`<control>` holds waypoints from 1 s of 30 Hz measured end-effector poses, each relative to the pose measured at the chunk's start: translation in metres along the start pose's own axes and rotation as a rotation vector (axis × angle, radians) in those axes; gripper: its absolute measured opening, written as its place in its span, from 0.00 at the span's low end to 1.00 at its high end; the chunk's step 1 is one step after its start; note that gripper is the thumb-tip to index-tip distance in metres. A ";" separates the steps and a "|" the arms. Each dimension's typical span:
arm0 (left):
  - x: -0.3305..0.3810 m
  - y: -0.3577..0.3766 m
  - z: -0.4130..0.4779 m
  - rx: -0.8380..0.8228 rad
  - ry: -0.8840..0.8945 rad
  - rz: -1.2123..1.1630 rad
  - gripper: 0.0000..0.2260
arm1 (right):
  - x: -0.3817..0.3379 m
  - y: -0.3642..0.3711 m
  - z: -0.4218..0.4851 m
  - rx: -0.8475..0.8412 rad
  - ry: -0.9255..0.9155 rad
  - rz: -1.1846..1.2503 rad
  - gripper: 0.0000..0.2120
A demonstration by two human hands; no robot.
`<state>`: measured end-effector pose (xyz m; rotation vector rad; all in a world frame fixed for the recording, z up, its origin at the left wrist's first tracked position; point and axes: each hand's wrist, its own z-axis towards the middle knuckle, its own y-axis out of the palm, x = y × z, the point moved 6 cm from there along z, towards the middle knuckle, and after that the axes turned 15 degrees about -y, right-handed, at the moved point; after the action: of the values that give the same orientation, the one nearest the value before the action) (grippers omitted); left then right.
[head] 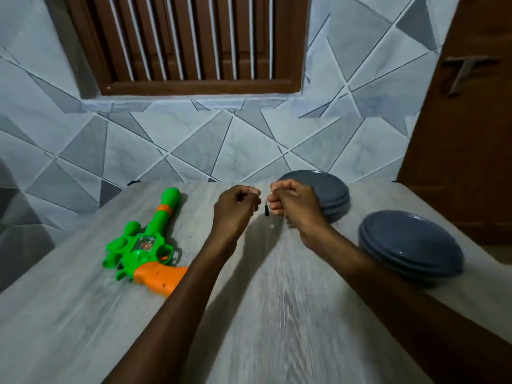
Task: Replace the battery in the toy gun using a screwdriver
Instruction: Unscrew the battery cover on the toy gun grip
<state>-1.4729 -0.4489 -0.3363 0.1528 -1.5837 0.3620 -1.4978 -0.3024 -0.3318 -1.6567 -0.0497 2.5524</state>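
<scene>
Beside plates [410, 242], toy gun [146, 242]

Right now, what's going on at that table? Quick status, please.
Left hand and right hand both fisted, apart. Small dark screwdriver between them, hold unclear. Toy gun untouched, flat on table. Plate stacks right.

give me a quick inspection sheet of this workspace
surface: pale wood-grain table, bare in front
job's things: green and orange toy gun lying flat, untouched; small dark tool, likely the screwdriver, between the fists; battery not seen
clutter: two stacks of grey plates on the right
hands: left hand and right hand both closed in fists above the table
cables: nothing seen
surroundings: tiled wall, louvred window, wooden door
</scene>
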 end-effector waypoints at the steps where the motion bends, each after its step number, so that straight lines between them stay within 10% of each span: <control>1: 0.003 -0.001 -0.015 -0.013 0.016 -0.013 0.06 | -0.008 -0.005 -0.012 0.009 -0.008 0.011 0.05; 15: -0.036 -0.041 -0.137 -0.007 0.025 0.075 0.08 | -0.035 -0.044 -0.134 0.013 -0.012 -0.068 0.05; 30: -0.034 -0.071 0.004 0.104 0.183 0.479 0.03 | 0.047 0.073 0.029 -0.412 -0.408 -1.330 0.10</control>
<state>-1.4528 -0.5211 -0.3604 -0.1815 -1.4087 0.8089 -1.5475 -0.3699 -0.3684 -0.6202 -1.2661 1.7267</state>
